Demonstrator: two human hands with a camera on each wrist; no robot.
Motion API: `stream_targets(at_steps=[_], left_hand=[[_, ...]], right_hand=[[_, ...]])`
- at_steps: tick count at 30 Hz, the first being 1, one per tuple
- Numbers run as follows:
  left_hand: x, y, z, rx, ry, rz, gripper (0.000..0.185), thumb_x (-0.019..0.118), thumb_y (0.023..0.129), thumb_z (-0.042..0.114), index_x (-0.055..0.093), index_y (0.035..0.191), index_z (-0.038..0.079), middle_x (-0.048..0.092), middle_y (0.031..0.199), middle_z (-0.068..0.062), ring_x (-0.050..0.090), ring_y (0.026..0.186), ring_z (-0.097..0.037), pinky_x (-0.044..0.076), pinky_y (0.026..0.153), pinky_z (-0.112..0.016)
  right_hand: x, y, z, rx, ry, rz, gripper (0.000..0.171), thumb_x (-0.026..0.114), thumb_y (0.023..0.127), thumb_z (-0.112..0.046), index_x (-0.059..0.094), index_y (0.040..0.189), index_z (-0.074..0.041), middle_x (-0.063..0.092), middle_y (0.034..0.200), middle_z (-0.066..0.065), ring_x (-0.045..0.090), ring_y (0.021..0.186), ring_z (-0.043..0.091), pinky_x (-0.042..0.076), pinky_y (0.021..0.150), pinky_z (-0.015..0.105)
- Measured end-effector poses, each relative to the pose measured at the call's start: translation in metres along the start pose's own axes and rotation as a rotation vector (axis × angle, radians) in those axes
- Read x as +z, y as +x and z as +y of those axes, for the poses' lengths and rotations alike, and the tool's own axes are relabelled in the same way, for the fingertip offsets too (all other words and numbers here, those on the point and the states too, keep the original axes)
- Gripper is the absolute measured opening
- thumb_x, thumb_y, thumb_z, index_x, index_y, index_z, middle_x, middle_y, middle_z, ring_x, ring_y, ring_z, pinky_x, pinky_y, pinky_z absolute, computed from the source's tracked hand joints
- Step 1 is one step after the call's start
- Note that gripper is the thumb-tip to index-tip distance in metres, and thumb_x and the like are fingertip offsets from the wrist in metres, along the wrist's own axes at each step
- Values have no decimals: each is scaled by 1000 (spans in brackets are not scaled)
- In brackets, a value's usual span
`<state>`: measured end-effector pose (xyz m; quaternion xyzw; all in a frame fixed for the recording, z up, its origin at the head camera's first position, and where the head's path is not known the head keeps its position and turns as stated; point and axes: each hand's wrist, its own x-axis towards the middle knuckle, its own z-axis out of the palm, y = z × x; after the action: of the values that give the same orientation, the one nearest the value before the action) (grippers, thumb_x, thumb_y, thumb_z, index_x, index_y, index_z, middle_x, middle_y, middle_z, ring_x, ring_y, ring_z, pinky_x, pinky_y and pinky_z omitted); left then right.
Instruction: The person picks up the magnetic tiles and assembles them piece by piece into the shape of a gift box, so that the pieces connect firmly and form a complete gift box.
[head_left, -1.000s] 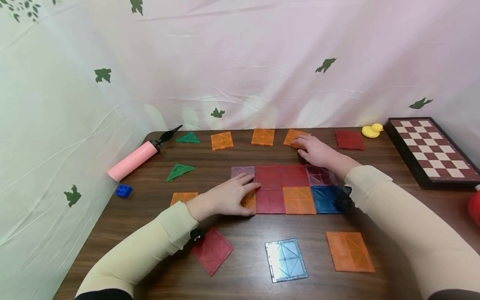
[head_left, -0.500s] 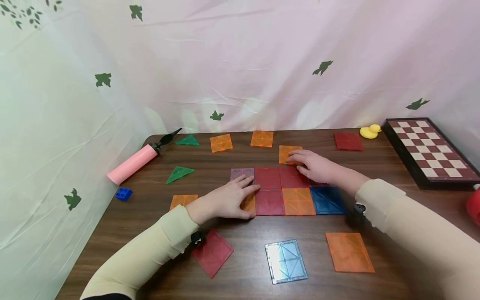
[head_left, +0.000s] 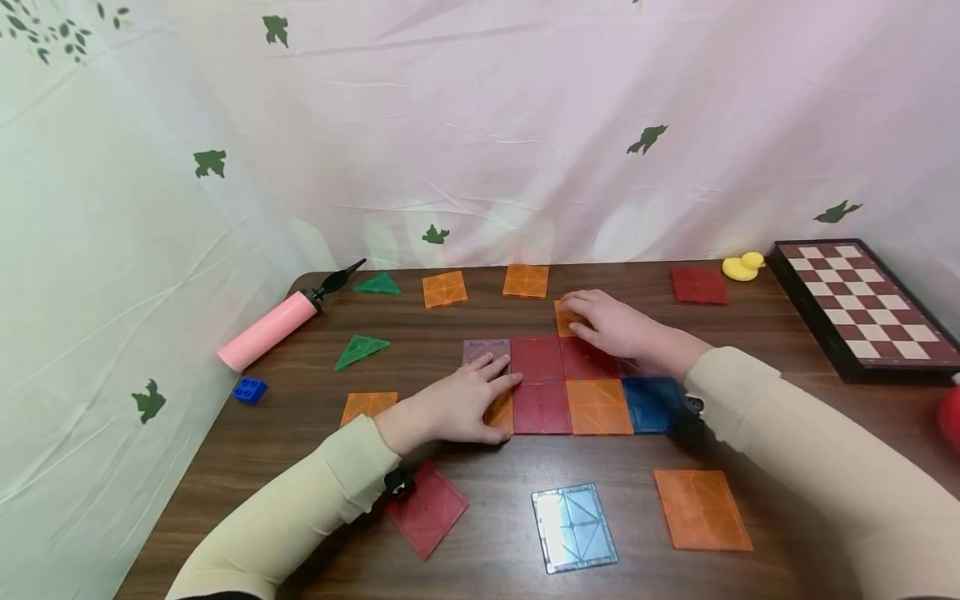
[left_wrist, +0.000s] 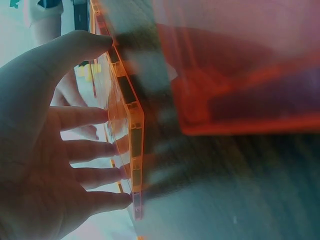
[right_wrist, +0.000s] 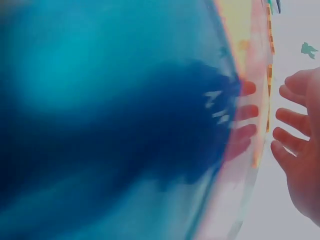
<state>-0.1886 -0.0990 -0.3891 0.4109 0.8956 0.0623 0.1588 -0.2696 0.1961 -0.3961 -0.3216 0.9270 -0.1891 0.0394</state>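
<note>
A flat block of square tiles lies mid-table: purple [head_left: 483, 350] and two red [head_left: 536, 358] in the far row, red [head_left: 542, 407], orange [head_left: 597, 406] and blue [head_left: 651, 404] in the near row. My left hand [head_left: 457, 404] lies flat with straight fingers on the block's near-left orange tile [head_left: 501, 414]. In the left wrist view its fingertips [left_wrist: 107, 147] press that tile's orange edge [left_wrist: 134, 145]. My right hand [head_left: 607, 325] rests flat on a loose orange tile [head_left: 564, 317] just beyond the far row. The right wrist view is mostly blurred blue tile [right_wrist: 100, 125], with straight fingers [right_wrist: 295, 120].
Loose tiles: orange [head_left: 444, 289], orange [head_left: 525, 281], red [head_left: 698, 284] at the back; orange [head_left: 367, 406] left; red [head_left: 431, 508], pale blue [head_left: 573, 527], orange [head_left: 701, 508] near me. A pink pump [head_left: 266, 331], green triangles [head_left: 360, 350], blue brick [head_left: 249, 389], yellow duck [head_left: 742, 266], chessboard [head_left: 862, 304].
My right hand has slid the orange tile from the table's back edge down toward the far row of the block. The left hand has stayed in place.
</note>
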Motion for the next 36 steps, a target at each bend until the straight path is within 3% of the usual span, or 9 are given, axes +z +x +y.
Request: stream_targets(at_steps=[7, 13, 22, 36], left_hand=[[-1, -2, 1, 12, 0, 12, 83, 71, 91, 48, 41, 156, 8, 29, 162, -22, 24, 150, -43, 27, 119, -48], [0, -1, 1, 27, 4, 19, 82, 71, 91, 48, 41, 156, 7, 30, 161, -24, 24, 149, -44, 25, 119, -48], [-2, -1, 1, 20, 5, 10, 83, 71, 91, 48, 41, 156, 7, 29, 162, -24, 23, 150, -43, 25, 119, -49], [-3, -1, 1, 5, -20, 3, 82, 72, 91, 46, 41, 156, 7, 27, 163, -23, 21, 150, -44, 25, 119, -50]], right_hand=[[3, 43, -7, 73, -49, -79, 52, 58, 105, -16, 45, 151, 1, 36, 157, 27, 33, 145, 42, 27, 117, 55], [10, 57, -5, 122, -90, -148, 55, 53, 107, -17, 37, 157, -1, 26, 162, 27, 24, 149, 43, 22, 119, 53], [9, 43, -6, 44, -75, -163, 48, 53, 106, -14, 45, 153, -3, 32, 160, 25, 29, 146, 45, 23, 118, 57], [8, 7, -9, -76, -44, -108, 41, 57, 104, -13, 55, 145, -5, 44, 151, 22, 35, 138, 47, 24, 114, 65]])
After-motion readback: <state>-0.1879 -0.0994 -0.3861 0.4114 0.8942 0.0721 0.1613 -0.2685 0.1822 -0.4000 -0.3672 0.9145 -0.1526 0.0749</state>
